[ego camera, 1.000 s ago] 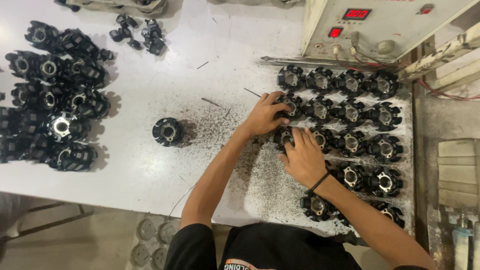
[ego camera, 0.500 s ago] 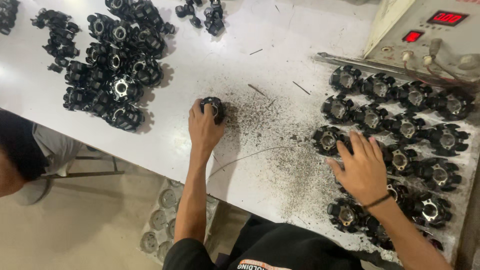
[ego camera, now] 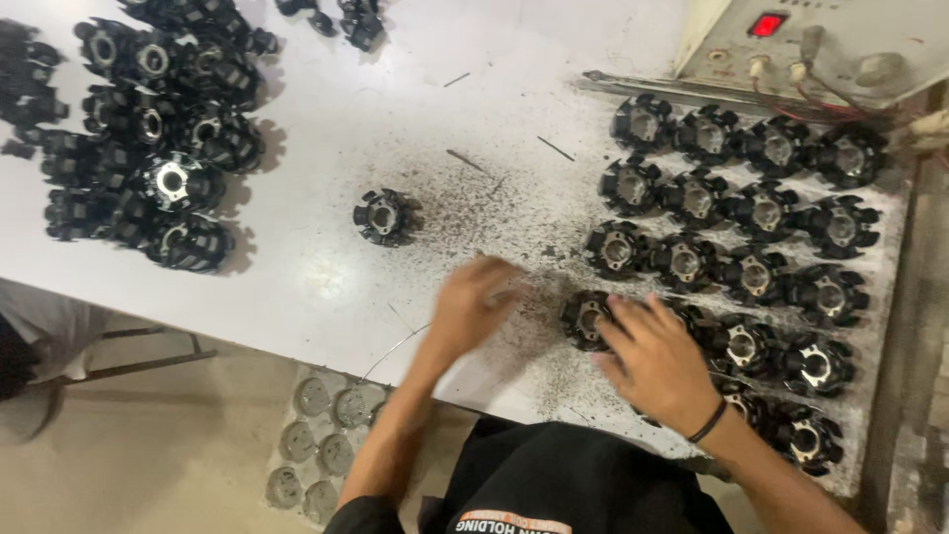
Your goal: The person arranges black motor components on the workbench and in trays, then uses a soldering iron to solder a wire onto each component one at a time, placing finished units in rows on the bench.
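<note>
Head view: a white worktable (ego camera: pixel 326 277) is shown from above, with places given relative to a lone black toothed core (ego camera: pixel 383 217) standing by itself near the table's middle. To its right, black cores of the same kind are laid out in an ordered grid (ego camera: pixel 736 213) of about 5 rows; to its upper left, a loose heap (ego camera: pixel 148 148) of the same parts is left unsorted. Judged from this layout, the arranging is well advanced but not finished, since the heap and the lone core are not yet placed.

The right hand (ego camera: pixel 657 361) is laid, fingers spread, over a core at the grid's lower-left corner (ego camera: pixel 586 318); whether it is gripped cannot be told. The left hand (ego camera: pixel 473 309) is blurred, below and right of the lone core, apart from it; its grasp cannot be told.

Dark metal filings (ego camera: pixel 514 213) are scattered between the lone core and the grid. Far right of the core, a beige control box (ego camera: pixel 840 40) with a red display borders the top row, limiting room there.
</note>
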The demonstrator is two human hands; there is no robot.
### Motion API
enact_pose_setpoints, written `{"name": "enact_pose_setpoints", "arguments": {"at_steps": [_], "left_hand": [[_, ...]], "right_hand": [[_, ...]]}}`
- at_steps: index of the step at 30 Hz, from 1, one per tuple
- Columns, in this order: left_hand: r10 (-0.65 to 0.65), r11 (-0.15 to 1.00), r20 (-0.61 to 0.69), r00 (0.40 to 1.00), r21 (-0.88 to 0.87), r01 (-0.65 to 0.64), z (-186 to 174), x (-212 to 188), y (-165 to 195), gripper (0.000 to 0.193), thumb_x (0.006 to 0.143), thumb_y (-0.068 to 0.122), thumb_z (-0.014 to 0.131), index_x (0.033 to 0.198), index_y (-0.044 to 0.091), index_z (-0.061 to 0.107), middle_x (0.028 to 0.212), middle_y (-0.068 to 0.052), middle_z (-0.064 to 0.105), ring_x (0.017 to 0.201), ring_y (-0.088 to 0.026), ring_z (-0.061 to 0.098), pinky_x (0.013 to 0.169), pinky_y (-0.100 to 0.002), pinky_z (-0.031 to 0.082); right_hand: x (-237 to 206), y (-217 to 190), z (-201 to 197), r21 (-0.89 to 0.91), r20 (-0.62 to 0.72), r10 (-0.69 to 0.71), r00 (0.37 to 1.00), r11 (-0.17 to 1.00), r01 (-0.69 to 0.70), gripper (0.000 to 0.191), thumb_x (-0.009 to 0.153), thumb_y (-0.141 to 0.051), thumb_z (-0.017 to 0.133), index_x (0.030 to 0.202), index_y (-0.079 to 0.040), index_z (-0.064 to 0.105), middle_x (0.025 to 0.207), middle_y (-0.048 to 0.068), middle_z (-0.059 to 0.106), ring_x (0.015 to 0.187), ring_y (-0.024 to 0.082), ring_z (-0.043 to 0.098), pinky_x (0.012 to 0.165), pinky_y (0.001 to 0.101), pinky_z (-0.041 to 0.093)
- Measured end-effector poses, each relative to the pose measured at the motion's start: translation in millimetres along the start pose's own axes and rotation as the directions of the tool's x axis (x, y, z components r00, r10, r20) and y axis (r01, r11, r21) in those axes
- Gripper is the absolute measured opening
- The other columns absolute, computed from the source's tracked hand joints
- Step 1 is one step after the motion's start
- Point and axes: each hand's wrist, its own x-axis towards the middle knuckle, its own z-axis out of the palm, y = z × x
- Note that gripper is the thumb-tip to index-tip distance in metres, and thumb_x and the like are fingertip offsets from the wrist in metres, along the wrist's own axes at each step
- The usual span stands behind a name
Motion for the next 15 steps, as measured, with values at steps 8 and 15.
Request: {"name": "enact_pose_setpoints", "arguments": {"at_steps": [8, 15], "left_hand": [[-0.201, 0.885, -0.169, 0.965, 0.390, 0.252, -75.0, 10.5, -116.3, 0.041, 0.081, 0.022, 0.089, 0.103, -0.002, 0.065, 0.156, -0.030, 0.041, 0.135, -0.049, 0.045, 0.107, -0.055, 0.044], [-0.041, 0.999, 0.153, 0.987, 0.041, 0.035, 1.2, -43.3, 10.2, 0.035, 0.061, 0.029, 0.089, 0.068, 0.003, 0.068, 0.124, -0.024, 0.056, 0.116, -0.041, 0.052, 0.094, -0.052, 0.051]], "right_hand": [[-11.3, -9.0, 10.1, -0.097, -0.051, 0.052, 0.997, 0.994, -0.057, 0.038, 0.084, -0.021, 0.070, 0.113, 0.003, 0.068, 0.135, 0.024, 0.061, 0.127, 0.035, 0.056, 0.116, 0.0475, 0.037], [-23.9, 7.0, 6.7, -0.070, -0.104, -0.077, 0.992, 0.995, 0.070, 0.029, 0.080, -0.005, 0.065, 0.108, 0.004, 0.070, 0.120, 0.018, 0.070, 0.115, 0.031, 0.066, 0.112, 0.0440, 0.045]]}}
